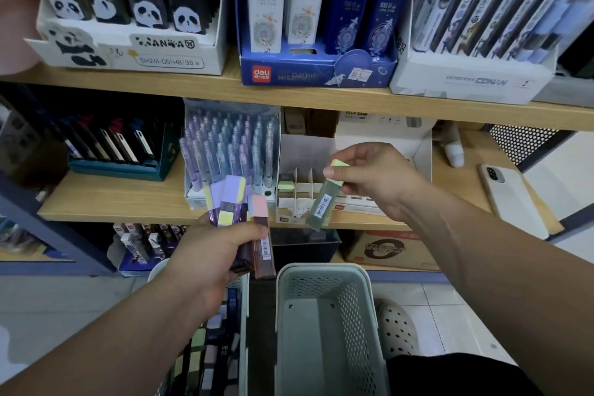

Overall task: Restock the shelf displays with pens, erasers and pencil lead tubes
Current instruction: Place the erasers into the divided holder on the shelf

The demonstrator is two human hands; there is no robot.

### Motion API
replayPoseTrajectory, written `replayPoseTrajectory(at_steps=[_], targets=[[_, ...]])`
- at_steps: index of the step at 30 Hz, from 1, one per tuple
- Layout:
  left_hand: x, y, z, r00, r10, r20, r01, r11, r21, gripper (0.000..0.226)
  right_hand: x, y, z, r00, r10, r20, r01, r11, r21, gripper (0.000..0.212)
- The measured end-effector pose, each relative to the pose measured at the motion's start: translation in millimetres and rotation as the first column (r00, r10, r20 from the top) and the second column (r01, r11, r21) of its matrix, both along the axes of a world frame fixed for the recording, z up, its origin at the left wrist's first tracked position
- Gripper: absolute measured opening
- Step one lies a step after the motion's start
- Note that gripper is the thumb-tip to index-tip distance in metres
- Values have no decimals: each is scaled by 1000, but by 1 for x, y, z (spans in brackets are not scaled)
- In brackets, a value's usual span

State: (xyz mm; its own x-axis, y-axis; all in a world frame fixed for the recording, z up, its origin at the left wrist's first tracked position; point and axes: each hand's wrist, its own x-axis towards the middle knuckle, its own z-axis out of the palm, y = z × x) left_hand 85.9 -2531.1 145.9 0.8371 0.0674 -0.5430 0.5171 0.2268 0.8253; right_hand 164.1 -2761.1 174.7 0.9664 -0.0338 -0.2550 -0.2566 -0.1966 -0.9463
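My left hand (214, 252) grips a bunch of pencil lead tubes (244, 212) with purple, yellow and pink caps, held below the middle shelf's front edge. My right hand (376, 178) pinches the green cap of a single clear lead tube (321, 204), which hangs tilted over the front of a white divided display box (303, 183). That box stands on the middle shelf and holds one green-capped tube (286, 185) in its left slot. Left of it stands a rack of purple pens (229, 145).
A pale green basket (324, 325) sits on the floor below, and another basket (209, 354) with more tubes lies to its left. A phone (511, 199) lies on the shelf at right. The upper shelf (289, 93) carries panda, blue and white display boxes.
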Motion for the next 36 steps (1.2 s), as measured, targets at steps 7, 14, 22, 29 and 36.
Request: replayPoseTrajectory(at_steps=[7, 14, 22, 29, 36], targets=[[1, 7, -1, 1000, 16, 14, -16, 1000, -3, 36, -3, 6, 1, 996, 60, 63, -53, 993, -109, 18], [3, 13, 2, 999, 44, 24, -43, 999, -19, 37, 1, 18, 8, 968, 239, 77, -226, 963, -148, 10], [-1, 21, 6, 997, 64, 31, -63, 997, -35, 41, 2, 26, 10, 916, 337, 220, -176, 828, -533, 4], [-5, 26, 7, 998, 57, 38, -56, 998, -30, 38, 6, 30, 12, 850, 354, 390, 42, 692, -721, 12], [-6, 27, 7, 998, 48, 36, -47, 999, -22, 36, 17, 30, 15, 836, 267, 479, 136, 745, -653, 27]])
